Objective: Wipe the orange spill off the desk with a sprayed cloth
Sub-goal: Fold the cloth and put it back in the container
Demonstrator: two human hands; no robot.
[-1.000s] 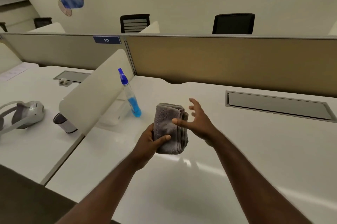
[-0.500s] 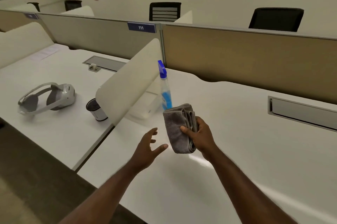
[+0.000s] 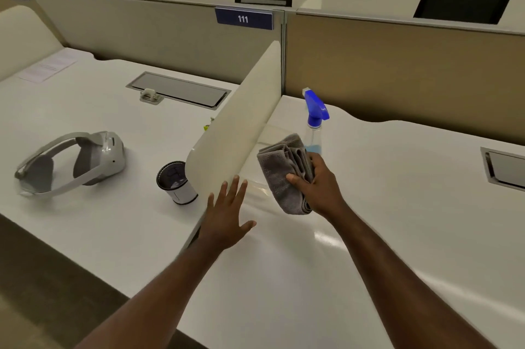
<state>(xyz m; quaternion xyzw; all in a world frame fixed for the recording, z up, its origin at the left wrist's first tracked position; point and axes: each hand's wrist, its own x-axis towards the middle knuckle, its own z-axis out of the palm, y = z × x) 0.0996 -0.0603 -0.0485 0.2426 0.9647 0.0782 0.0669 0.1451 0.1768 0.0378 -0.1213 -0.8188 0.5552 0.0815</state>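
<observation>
Cloth (image 3: 284,171), grey and folded, has passed from the left hand to the right hand (image 3: 318,183), which grips it above the worktop (image 3: 397,206). Spray bottle (image 3: 314,127) stands just behind that hand; the left hand (image 3: 227,215), now empty with fingers spread, seems ready to fetch it. No orange spill shows.

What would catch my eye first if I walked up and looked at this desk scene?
Probably the folded grey cloth gripped in the right hand above the white desk, with the blue-topped spray bottle standing just behind it. The left hand is open, fingers spread, beside the rounded white divider. Across that divider, on the neighbouring desk, lie a white headset and a small dark-rimmed cup.
</observation>
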